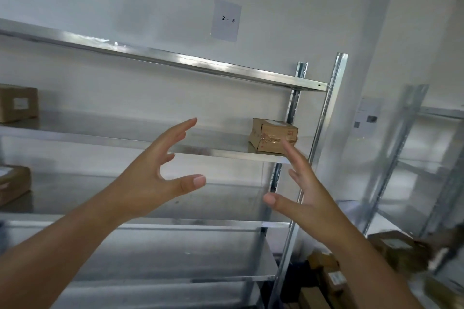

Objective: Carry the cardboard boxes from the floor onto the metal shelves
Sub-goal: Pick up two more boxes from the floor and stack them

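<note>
right now both hands are raised in front of the metal shelves (190,64), empty. the left hand (153,173) has its fingers (184,126) spread and curved, thumb pointing right, holding nothing. the right hand (305,198) is likewise spread wide, palm facing left, its fingertips overlapping the lower corner of a small taped cardboard box (272,137) in the view; whether they touch it i cannot tell. that box sits at the right end of the middle shelf, close to the upright post (326,118). two more cardboard boxes (17,104) rest at the far left, one on the middle shelf and one on the shelf below. further boxes on the floor (391,249) lie at lower right, blurred. a paper sign (226,21) reading "2 - 3" hangs on the wall.
</note>
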`<state>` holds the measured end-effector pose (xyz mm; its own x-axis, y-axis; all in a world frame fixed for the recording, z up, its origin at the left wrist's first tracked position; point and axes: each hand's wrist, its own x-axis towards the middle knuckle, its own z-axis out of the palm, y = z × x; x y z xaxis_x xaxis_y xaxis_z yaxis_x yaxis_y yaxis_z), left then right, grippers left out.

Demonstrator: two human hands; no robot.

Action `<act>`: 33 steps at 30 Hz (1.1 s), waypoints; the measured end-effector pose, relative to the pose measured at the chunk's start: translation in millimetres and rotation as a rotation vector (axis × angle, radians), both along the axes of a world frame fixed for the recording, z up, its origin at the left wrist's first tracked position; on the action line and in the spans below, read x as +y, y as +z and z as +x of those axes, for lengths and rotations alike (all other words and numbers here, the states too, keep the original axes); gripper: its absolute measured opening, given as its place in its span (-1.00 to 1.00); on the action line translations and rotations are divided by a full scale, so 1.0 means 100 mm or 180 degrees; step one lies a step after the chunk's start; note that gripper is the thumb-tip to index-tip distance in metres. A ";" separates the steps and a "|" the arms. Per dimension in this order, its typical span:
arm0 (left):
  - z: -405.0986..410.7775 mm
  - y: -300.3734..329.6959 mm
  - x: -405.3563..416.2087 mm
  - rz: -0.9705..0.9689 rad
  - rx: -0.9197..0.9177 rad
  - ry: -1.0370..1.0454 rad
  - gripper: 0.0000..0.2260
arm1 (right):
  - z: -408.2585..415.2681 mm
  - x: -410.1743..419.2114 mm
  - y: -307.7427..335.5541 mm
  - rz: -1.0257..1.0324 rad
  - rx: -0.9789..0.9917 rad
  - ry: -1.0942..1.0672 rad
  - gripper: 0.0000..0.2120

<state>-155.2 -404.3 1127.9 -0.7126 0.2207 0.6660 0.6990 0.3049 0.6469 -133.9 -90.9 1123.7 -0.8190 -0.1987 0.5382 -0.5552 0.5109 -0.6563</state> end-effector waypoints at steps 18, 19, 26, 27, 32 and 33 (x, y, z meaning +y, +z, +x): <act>1.40 -0.24 -0.08 0.0040 -0.0253 0.0087 -0.28 | 1.18 -0.04 -0.09 -0.0087 0.0078 0.0169 -0.01; 1.52 -0.26 0.00 0.0036 -0.0246 0.0059 -0.22 | 1.32 0.03 -0.13 -0.0097 0.0086 0.0177 -0.01; 2.28 -0.47 0.61 -0.0155 -0.0253 -0.0349 -0.05 | 2.37 0.55 -0.54 -0.0230 0.0043 0.0041 -0.03; 2.36 -0.51 0.70 -0.0138 -0.0266 -0.0425 -0.05 | 2.52 0.62 -0.59 -0.0298 0.0010 0.0023 -0.04; 2.68 -0.69 1.14 -0.0213 -0.0357 -0.0802 -0.10 | 3.19 0.86 -0.80 -0.0415 -0.0150 -0.0215 -0.08; 2.72 -0.73 1.23 -0.0230 -0.0370 -0.0884 -0.10 | 3.30 0.90 -0.84 -0.0411 -0.0144 -0.0268 -0.08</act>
<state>116.7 -281.4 1055.2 -0.6889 0.4614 0.5590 0.6846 0.1608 0.7110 196.2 -0.7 1039.9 -0.8539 -0.0598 0.5171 -0.4824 0.4641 -0.7429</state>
